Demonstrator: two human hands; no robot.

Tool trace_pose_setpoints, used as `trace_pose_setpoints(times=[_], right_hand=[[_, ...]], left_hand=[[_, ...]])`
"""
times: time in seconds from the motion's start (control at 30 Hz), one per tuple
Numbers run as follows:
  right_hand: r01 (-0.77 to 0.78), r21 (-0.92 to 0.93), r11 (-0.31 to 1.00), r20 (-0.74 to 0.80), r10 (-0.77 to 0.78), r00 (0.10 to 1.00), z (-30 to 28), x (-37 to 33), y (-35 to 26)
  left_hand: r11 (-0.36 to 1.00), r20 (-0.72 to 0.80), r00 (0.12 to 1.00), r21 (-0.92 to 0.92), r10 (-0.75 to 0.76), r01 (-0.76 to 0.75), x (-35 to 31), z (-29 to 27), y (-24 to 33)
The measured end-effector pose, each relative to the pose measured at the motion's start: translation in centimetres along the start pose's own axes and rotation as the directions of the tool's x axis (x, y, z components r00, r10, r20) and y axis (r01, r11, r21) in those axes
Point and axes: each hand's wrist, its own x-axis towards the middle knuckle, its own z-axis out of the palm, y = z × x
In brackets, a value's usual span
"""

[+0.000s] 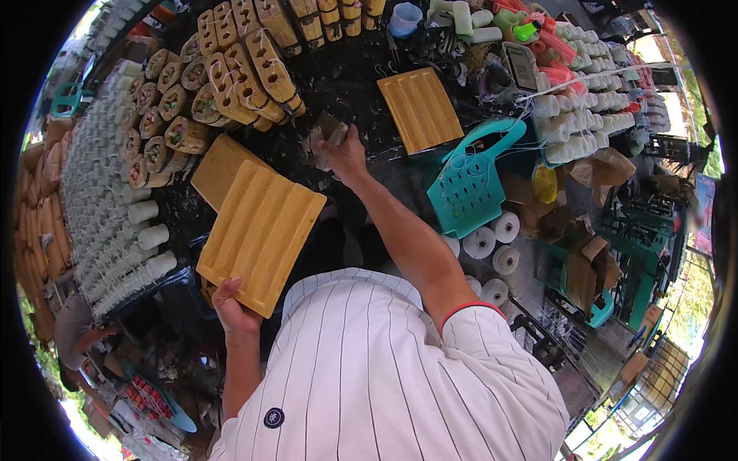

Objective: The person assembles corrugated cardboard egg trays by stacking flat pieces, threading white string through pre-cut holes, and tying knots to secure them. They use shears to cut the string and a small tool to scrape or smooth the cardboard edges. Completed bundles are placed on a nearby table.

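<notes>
My left hand (237, 307) grips the lower corner of a yellow-brown grooved board (261, 234), tilted, its long parallel channels facing up. Partly beneath it, a similar flat yellow-brown board (223, 170) lies on the dark table. Farther ahead, my right hand (349, 158) is closed on a greyish-brown flat piece (324, 140), held low over the table; it could be a rag or a scraper, too blurred to tell. To the right of that hand, another grooved board (420, 110) rests with its channels up.
Bound yellow-brown blocks (250, 77) stand stacked at the far left, beside rows of white cylinders (108, 200). A teal perforated plastic chair (469, 184) and white thread cones (479, 243) are on the right. A pale blue cup (404, 20) stands at the back. Another person (73, 334) shows at far left.
</notes>
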Motion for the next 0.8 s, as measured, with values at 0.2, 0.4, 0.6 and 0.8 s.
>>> trace_pose_setpoints(times=[0.2,0.4,0.6,0.8], right_hand=[[-0.249,0.17,0.954,0.404,0.163,0.9,-7.6,-0.4,1.2],[-0.614,0.54,0.576,0.637,0.198,0.745,-13.8,-4.5,1.5],[-0.399,0.616,0.679,0.376,0.191,0.907,-10.6,-4.0,16.1],[-0.306,0.444,0.842,0.472,0.07,0.879,-8.0,0.3,16.5]], left_hand=[[0.988,0.065,0.998,0.155,-0.008,-0.002,4.6,1.6,0.1],[0.78,0.284,0.846,0.586,-0.452,0.22,14.8,8.1,-0.9],[-0.061,0.391,0.838,0.894,-0.382,-0.445,23.3,21.9,-4.5],[-0.442,0.509,0.802,0.67,-0.312,-0.597,35.6,24.9,-11.2]])
